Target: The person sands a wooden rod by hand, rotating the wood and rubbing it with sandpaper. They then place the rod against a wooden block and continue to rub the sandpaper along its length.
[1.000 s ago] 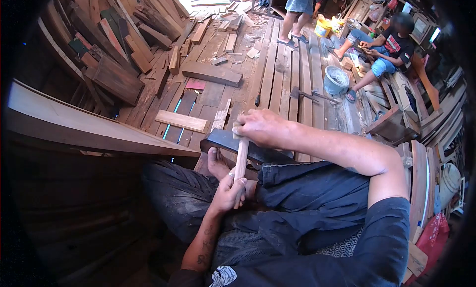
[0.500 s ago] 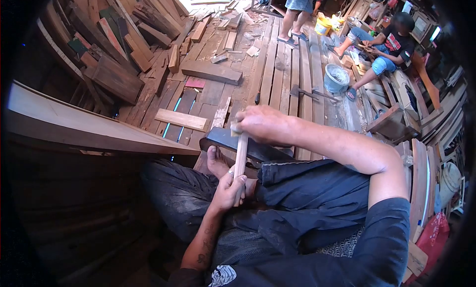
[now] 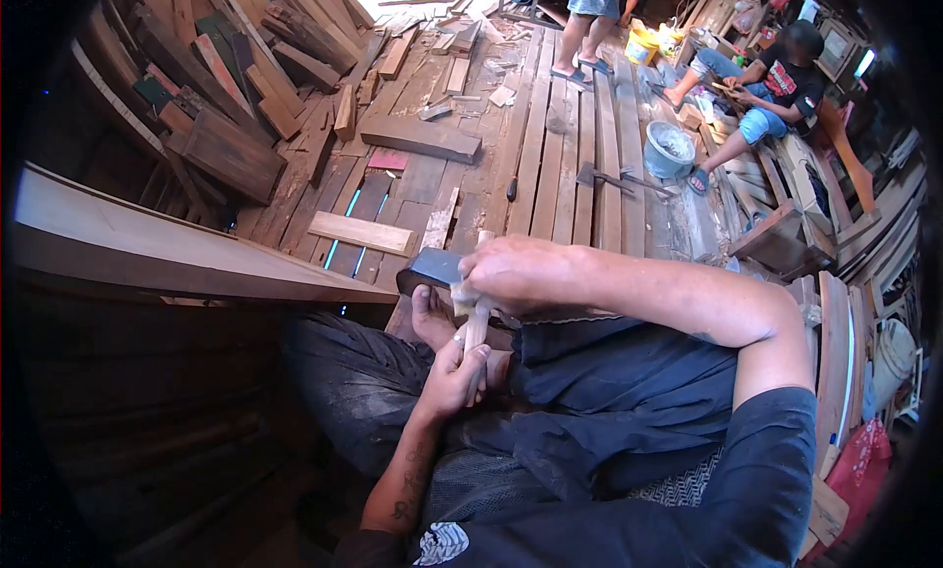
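A narrow wooden stick (image 3: pixel 476 329) stands at a slant above my crossed legs. My left hand (image 3: pixel 453 378) is closed around its lower end, with the thumb along the wood. Wrapped over the stick higher up, my right hand (image 3: pixel 511 273) presses a pale yellowish folded piece that looks like sandpaper (image 3: pixel 462 298) against it. The stick's top end pokes out above the right knuckles. Behind the hands lies a dark block (image 3: pixel 430 266), close to my bare foot (image 3: pixel 430 313); part of the block is hidden by the right hand and forearm.
Boards and offcuts lean at the left (image 3: pixel 236 156). On the plank floor lie a thick beam (image 3: pixel 420 140), a light board (image 3: pixel 361 233), a screwdriver-like tool (image 3: pixel 512 188) and a hatchet-like tool (image 3: pixel 587 173). A bucket (image 3: pixel 670 151) stands near a seated person (image 3: pixel 786 87); another person stands behind.
My right hand has slid down the stick toward my left hand with the yellowish piece, so the stick's top end now shows above it. The left hand has stayed in place.
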Available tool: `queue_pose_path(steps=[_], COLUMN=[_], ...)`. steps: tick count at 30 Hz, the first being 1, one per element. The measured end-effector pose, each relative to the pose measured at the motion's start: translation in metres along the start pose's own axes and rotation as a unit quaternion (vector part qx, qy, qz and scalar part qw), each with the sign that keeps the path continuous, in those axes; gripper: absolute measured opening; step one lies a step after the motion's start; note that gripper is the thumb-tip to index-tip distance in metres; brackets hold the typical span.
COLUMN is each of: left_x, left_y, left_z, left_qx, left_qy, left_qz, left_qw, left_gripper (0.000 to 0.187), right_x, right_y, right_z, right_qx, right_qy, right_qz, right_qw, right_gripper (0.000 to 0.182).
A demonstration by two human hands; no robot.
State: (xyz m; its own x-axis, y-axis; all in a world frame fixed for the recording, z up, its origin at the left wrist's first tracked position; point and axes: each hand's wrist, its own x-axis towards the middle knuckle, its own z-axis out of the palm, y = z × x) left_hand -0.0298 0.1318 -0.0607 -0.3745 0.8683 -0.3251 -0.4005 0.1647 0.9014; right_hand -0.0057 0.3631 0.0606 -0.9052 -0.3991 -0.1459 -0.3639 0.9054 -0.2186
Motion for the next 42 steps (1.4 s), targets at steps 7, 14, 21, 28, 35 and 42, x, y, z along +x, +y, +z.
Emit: queue_pose_path(steps=[7, 14, 21, 28, 35, 42], left_x=[0.004, 0.008, 0.005, 0.004, 0.007, 0.004], left_y=[-0.001, -0.015, -0.006, -0.001, -0.012, -0.002], left_z=[0.006, -0.002, 0.006, 0.008, 0.002, 0.006], left_qx=[0.0, 0.034, 0.031, 0.05, 0.037, 0.028], left_qy=[0.016, 0.001, 0.013, 0.013, -0.005, 0.015], left_qz=[0.052, 0.069, 0.095, 0.099, 0.113, 0.082], left_qw=[0.999, 0.997, 0.995, 0.994, 0.993, 0.996], left_gripper=[0.031, 0.036, 0.047, 0.055, 0.051, 0.054], right_x=[-0.004, -0.001, 0.0, -0.002, 0.0, -0.001], right_y=[0.027, -0.016, 0.002, 0.02, -0.018, 0.006], right_z=[0.0, 0.006, 0.005, 0.004, 0.007, -0.006], right_qx=[-0.084, -0.055, -0.09, -0.153, -0.062, -0.109], right_qy=[0.063, -0.013, 0.042, 0.091, -0.043, 0.058], right_qz=[0.059, -0.048, 0.02, 0.088, -0.041, 0.059], right_qw=[0.993, 0.997, 0.995, 0.98, 0.996, 0.991], right_gripper=[0.023, 0.016, 0.021, 0.024, 0.02, 0.015])
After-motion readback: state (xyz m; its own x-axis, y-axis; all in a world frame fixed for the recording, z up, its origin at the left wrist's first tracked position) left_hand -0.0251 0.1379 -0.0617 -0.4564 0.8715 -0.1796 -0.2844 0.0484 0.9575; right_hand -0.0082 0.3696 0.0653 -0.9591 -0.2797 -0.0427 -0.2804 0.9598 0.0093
